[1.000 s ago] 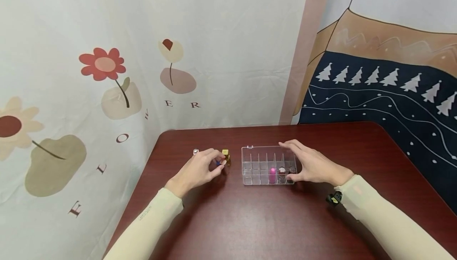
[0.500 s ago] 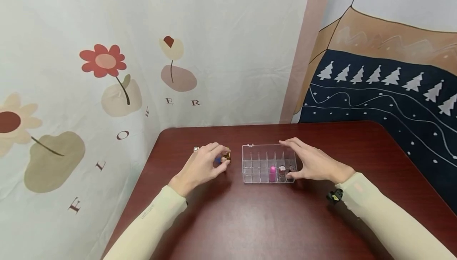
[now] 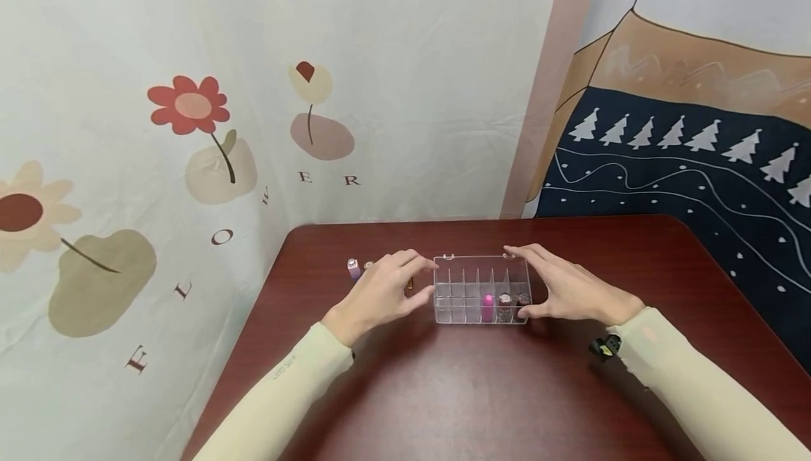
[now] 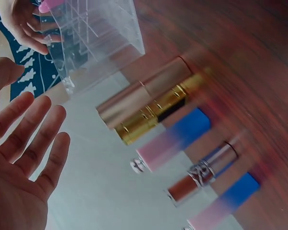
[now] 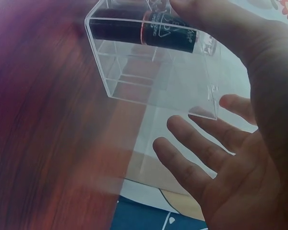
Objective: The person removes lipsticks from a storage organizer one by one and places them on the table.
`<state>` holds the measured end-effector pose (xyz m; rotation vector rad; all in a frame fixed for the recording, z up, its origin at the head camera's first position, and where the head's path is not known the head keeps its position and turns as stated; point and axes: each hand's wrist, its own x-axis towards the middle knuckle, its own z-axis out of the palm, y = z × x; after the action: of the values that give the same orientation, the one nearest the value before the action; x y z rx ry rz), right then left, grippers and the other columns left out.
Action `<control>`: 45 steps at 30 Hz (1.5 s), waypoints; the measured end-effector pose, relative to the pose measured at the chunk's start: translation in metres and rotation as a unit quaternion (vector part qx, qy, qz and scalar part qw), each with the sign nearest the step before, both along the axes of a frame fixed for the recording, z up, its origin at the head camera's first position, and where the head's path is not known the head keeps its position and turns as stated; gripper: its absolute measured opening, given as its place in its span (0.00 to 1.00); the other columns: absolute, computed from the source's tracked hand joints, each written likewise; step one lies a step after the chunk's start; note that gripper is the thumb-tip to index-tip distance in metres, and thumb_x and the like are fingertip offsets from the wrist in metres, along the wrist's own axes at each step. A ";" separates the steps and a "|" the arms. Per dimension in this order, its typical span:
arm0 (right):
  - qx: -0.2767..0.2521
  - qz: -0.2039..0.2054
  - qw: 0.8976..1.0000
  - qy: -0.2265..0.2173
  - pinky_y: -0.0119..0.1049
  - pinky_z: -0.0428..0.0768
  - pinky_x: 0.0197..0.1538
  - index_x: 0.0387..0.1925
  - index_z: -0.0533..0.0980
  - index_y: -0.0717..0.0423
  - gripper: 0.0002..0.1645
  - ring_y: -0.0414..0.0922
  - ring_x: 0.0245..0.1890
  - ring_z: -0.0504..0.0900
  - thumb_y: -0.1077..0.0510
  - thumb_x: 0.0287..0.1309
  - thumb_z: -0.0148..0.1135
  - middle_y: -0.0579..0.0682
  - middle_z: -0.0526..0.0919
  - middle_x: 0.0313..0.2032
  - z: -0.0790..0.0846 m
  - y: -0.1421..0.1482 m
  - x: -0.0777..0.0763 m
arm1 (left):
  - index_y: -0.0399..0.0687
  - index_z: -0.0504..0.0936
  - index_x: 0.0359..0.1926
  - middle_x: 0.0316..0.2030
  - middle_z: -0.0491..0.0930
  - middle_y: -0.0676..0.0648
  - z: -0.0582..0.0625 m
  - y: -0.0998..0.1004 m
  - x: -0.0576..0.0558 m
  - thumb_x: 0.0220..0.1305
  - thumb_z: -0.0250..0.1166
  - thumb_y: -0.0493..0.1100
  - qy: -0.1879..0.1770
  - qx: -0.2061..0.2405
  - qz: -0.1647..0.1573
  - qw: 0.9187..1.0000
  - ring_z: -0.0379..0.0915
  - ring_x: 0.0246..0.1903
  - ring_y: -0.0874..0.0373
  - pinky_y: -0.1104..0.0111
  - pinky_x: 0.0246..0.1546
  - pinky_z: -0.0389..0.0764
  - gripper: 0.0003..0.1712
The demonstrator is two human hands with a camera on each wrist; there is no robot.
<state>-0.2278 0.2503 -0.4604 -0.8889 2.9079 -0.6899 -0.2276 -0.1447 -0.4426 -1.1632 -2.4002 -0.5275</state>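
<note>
A clear divided box (image 3: 451,314) stands on the table, with a pink tube (image 3: 487,308) and a brown one with a pale top (image 3: 505,307) inside. My right hand (image 3: 573,292) holds the box's right end, thumb in front and forefinger at the back corner; a dark lipstick (image 5: 120,28) lies behind that thumb. At the left end is my left hand (image 3: 382,293), thumb and forefinger spread by the box edge and holding nothing. Beside it, the left wrist view shows a rose-gold tube (image 4: 145,91), a gold lipstick (image 4: 151,115) and a pink-and-blue tube (image 4: 175,139).
A lip gloss with brown contents (image 4: 201,172) and another pink-and-blue tube (image 4: 225,203) stand farther along the row. The reddish-brown table (image 3: 481,390) backs onto a printed curtain (image 3: 412,95). A black band (image 3: 605,347) is at the right wrist.
My left hand has moved right, from beside the gold lipstick to the box's left edge, uncovering a pink-and-blue tube behind it. The right hand keeps its hold on the box.
</note>
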 end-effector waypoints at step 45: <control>-0.015 0.002 1.000 -0.017 0.69 0.88 0.72 0.87 0.68 0.42 0.63 0.56 0.73 0.86 0.44 0.56 0.94 0.52 0.82 0.76 -0.002 0.003 -0.005 | 0.51 0.92 0.65 0.59 0.92 0.51 -0.002 0.076 -0.024 0.81 0.76 0.56 -0.064 -0.159 -0.099 0.980 0.91 0.56 0.56 0.61 0.60 0.92 0.21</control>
<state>-0.2329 0.2536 -0.4626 -0.8765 2.8723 -0.7416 -0.2518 -0.0684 -0.4447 -1.5593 -2.5608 -0.2907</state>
